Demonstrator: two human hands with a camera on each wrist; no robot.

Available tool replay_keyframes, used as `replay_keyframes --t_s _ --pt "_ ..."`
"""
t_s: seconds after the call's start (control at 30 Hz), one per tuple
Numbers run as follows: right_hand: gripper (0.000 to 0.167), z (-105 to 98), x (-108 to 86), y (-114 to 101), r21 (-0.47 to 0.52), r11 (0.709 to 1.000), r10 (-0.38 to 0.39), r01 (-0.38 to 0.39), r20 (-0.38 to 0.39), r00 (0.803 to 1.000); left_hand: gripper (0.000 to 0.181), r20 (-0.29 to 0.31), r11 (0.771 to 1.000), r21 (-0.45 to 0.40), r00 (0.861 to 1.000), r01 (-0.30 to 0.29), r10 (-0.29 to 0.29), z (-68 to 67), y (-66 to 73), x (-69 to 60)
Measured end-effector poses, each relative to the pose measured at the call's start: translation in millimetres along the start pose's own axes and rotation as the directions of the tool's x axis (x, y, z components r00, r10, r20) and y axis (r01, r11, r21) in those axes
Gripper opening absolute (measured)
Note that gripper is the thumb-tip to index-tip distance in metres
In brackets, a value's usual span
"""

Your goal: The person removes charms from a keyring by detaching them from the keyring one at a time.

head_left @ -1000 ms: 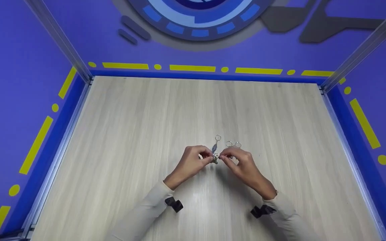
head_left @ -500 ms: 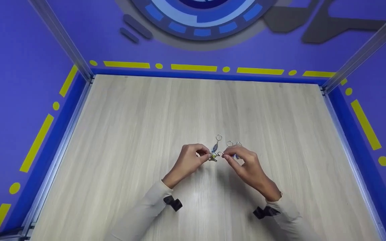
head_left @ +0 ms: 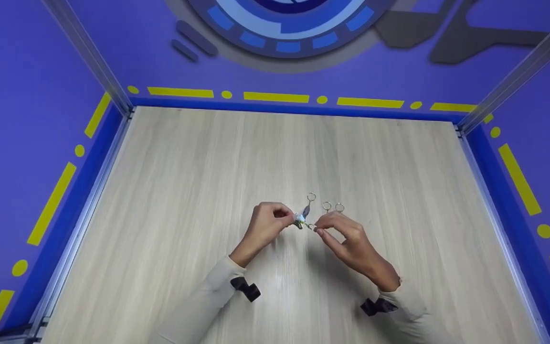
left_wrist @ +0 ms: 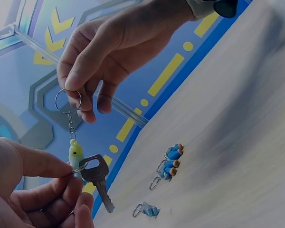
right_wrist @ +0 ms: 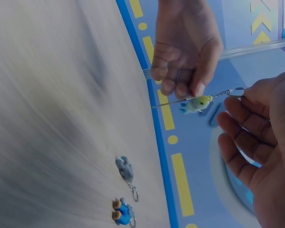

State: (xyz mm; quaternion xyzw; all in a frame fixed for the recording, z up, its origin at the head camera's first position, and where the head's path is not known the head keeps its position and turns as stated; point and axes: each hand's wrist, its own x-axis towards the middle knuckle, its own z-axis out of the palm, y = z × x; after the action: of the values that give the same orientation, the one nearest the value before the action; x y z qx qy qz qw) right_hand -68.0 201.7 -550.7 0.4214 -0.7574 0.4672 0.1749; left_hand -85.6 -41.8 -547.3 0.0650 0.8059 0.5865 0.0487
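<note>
My left hand (head_left: pixel 268 224) pinches a small metal ring (left_wrist: pixel 79 168) that carries a silver key (left_wrist: pixel 98 176). Right beside that ring hangs a parrot-like charm (right_wrist: pixel 199 103) with a yellow head and pale blue body. A short chain joins the charm to a larger split ring (left_wrist: pixel 68 101), which my right hand (head_left: pixel 349 241) holds between thumb and forefinger. Both hands are raised above the table, with the charm and key between them. Whether the key's ring is linked to the charm or only overlaps it, I cannot tell.
Beyond my hands, a grey-blue keychain (head_left: pixel 306 210) lies on the wooden table (head_left: pixel 198 181). Two blue keychains with brown feet (left_wrist: pixel 169 169) lie near it, partly behind my right hand in the head view. Blue panels (head_left: pixel 275 76) border the table's back and sides.
My left hand has moved slightly left and up, and my right hand slightly right. The gap between them has widened, with the charm and chain now stretched across it.
</note>
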Motion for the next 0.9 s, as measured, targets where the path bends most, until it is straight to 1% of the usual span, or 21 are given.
replay_keyframes --t_s 0.13,0.2,0.27,0.33,0.4,0.5,0.57,0.67,0.8,0.9 --pt "0.032 4.3 2.1 0.7 0.023 0.998 -0.051 0.051 0.026 0.998 0.010 0.002 1.000 -0.016 1.000 0.011 -0.011 0.4 -0.4 -0.4" --pt "0.033 4.1 3.1 0.7 0.023 0.998 -0.053 0.052 0.017 0.998 0.010 0.004 1.000 -0.009 1.000 0.006 -0.005 0.5 -0.7 -0.4" --pt "0.035 2.4 3.9 0.5 0.017 0.999 -0.043 0.043 -0.008 0.999 0.009 0.010 1.000 -0.013 1.000 0.006 -0.005 0.4 -0.4 -0.5" --pt "0.036 0.3 4.5 0.5 0.012 0.999 -0.030 0.030 -0.034 0.999 0.009 0.025 0.999 -0.042 1.000 0.019 -0.018 0.3 0.3 -0.4" --pt "0.036 -1.3 5.0 0.0 0.010 1.000 -0.024 0.024 -0.043 0.999 0.008 0.042 0.996 -0.079 0.998 0.043 -0.040 0.2 2.2 -0.7" --pt "0.035 -2.1 5.6 -1.0 0.015 0.999 -0.038 0.038 -0.023 0.999 0.008 0.058 0.990 -0.123 0.996 0.076 -0.069 0.6 4.4 -1.1" --pt "0.035 -1.9 5.9 -1.9 0.016 0.999 -0.046 0.046 -0.016 0.999 0.007 0.057 0.988 -0.130 0.996 0.082 -0.075 1.1 5.5 -1.3" --pt "0.035 -2.0 6.3 -3.2 0.008 0.999 -0.039 0.040 -0.020 0.999 0.007 0.057 0.988 -0.136 0.996 0.076 -0.069 1.3 5.6 -1.4" --pt "0.036 -4.2 6.9 -4.3 -0.007 1.000 -0.022 0.021 -0.033 0.999 0.008 0.050 0.989 -0.138 0.998 0.053 -0.046 0.1 4.7 -0.9" --pt "0.036 -7.6 7.3 -4.1 -0.008 1.000 -0.021 0.021 -0.057 0.998 0.007 0.029 0.995 -0.102 0.999 0.022 -0.019 -2.1 2.9 -0.6"
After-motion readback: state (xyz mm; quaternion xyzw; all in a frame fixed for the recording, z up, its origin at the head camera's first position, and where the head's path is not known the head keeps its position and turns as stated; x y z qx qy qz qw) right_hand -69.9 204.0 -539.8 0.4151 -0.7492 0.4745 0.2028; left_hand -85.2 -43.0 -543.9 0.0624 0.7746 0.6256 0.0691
